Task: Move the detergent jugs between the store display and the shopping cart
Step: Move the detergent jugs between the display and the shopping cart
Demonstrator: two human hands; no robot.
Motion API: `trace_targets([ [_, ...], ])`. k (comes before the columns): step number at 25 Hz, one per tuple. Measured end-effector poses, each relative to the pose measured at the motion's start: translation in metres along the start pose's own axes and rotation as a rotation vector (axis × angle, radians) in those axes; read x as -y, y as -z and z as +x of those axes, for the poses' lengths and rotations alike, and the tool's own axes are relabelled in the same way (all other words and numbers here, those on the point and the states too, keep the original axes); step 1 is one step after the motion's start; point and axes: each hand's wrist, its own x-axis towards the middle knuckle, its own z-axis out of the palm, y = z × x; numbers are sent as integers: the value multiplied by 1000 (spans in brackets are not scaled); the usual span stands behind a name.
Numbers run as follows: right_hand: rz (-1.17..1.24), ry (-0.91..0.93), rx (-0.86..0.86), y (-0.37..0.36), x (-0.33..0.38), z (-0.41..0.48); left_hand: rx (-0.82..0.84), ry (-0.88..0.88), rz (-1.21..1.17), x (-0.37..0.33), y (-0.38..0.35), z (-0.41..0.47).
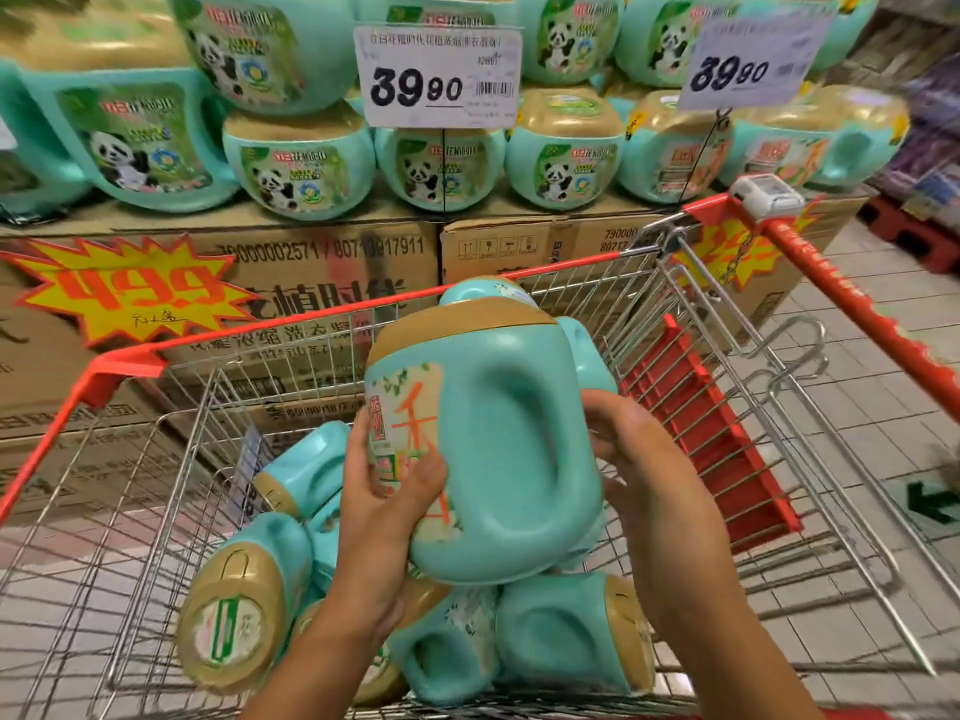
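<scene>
Over the basket of the wire shopping cart with the red plastic rim point(52, 449), I am holding one jug in the air with both hands. At the cart's left wall lies a teal plastic detergent jug with a tan cap point(244, 600), on its side, cap toward me. More of the same kind are heaped beside it across the cart floor.

Next comes my left hand point(384, 491). Its thumb is pressed across the printed label and its fingers are curled round the jug's left flank. The held teal jug with the moulded handle recess point(498, 449) is tilted, tan cap pointing away toward the display, and it hangs clear above the heap. My right hand point(639, 449) grips its right side, fingers wrapped behind it where I cannot see their tips.

Right of that, the red slatted seat flap point(711, 433) leans against the cart's right end.

Beyond the cart's far rim, rows of panda-labelled teal jugs point(298, 163) sit on brown cardboard cartons point(311, 262) under a white price card point(439, 75).

My judgement is that this is mid-transfer, though I cannot tell the direction. If the jug is going in, the next move calls for lowering it into a gap so the heap does not roll. If it is going out, it calls for a steady two-handed lift over the far rim to the cartons' top edge.
</scene>
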Motion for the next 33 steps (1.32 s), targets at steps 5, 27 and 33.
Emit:
trace_targets([
  [5,9,13,-56,-33,-4,-7,-159,-115,94,-21,30,-12],
  [27,37,-207,813,-461,-117,-118,-831,-309,66,-200,403,-216],
  [33,51,-195,731,-568,-126,-121,-775,-244,79,-268,505,-192],
])
